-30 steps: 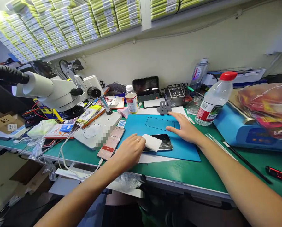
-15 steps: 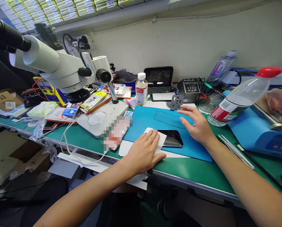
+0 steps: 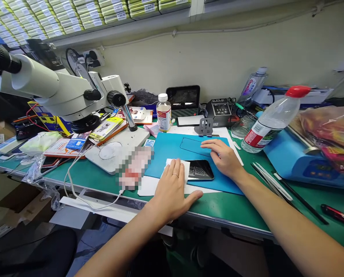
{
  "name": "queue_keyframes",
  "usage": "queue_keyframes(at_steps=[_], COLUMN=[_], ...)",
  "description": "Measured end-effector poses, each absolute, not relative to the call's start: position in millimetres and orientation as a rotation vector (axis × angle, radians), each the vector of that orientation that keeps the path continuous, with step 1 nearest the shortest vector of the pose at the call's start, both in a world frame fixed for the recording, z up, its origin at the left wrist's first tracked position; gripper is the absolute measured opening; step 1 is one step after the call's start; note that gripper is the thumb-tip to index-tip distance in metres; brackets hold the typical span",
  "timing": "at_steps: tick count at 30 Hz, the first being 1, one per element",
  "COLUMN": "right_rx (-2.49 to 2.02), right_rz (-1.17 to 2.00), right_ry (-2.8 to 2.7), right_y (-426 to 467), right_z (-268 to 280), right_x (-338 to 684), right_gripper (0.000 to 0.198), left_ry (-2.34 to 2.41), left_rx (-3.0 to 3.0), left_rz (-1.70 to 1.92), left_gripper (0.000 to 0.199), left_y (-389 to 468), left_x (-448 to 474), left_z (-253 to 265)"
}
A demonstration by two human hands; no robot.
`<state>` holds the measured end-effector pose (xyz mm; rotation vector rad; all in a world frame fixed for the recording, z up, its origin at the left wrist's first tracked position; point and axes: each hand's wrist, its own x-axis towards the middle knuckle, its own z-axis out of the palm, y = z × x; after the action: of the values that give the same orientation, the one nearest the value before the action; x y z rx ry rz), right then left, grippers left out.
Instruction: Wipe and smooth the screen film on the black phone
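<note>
A black-screened phone [image 3: 200, 170] lies flat on the blue mat [image 3: 167, 146], reflections showing on its glass. My left hand [image 3: 173, 188] rests flat over the phone's left part, fingers stretched and thumb spread, with a white wipe [image 3: 186, 171] under the fingers. That end of the phone is hidden by the hand and wipe. Just beyond the phone's right end, my right hand [image 3: 225, 159] hovers over the mat, fingers loosely bent and nothing visible in it. A dashed phone outline [image 3: 193, 145] is printed on the mat near its fingertips.
To the left stands a microscope [image 3: 70, 92] on a pale base [image 3: 102, 154], with a blurred-out phone-shaped object [image 3: 136, 167] beside it. A small bottle [image 3: 164, 112] and a grey stand [image 3: 204, 127] are behind the mat. Rightward are a red-capped bottle [image 3: 271, 121] and tweezers [image 3: 273, 182].
The view has swung right, so everything sits further left. My right hand has come closer to the phone, its fingers more bent. My left hand stays on the wipe, thumb now further out.
</note>
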<state>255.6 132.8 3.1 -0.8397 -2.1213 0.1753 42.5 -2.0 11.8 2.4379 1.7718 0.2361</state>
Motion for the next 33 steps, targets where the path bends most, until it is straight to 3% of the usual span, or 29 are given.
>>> queue_keyframes(at_steps=[10,16,30,33], right_rx=[-0.896,-0.95,-1.002,-1.004], right_rz=[0.194,0.248,0.359,0.406], right_ry=[-2.044,-1.987,-1.957,-1.982], right_y=[128.6,128.8,127.6,128.8], right_z=[9.7,10.2,5.2,2.1], right_x=[260.3,263.7,265.9,266.6], right_gripper=[0.027,0.027,0.029,0.018], left_ry=[1.791,1.821,1.897,1.885], left_rx=[2.512,2.575,2.567,2.554], left_rz=[0.216,0.291,0.26,0.16], left_gripper=[0.1,0.09,0.089,0.087], left_y=[18.8,1.8,-4.6,11.0], left_x=[121.5,118.1,137.1,145.6], left_z=[16.0,1.8,-2.6,6.7])
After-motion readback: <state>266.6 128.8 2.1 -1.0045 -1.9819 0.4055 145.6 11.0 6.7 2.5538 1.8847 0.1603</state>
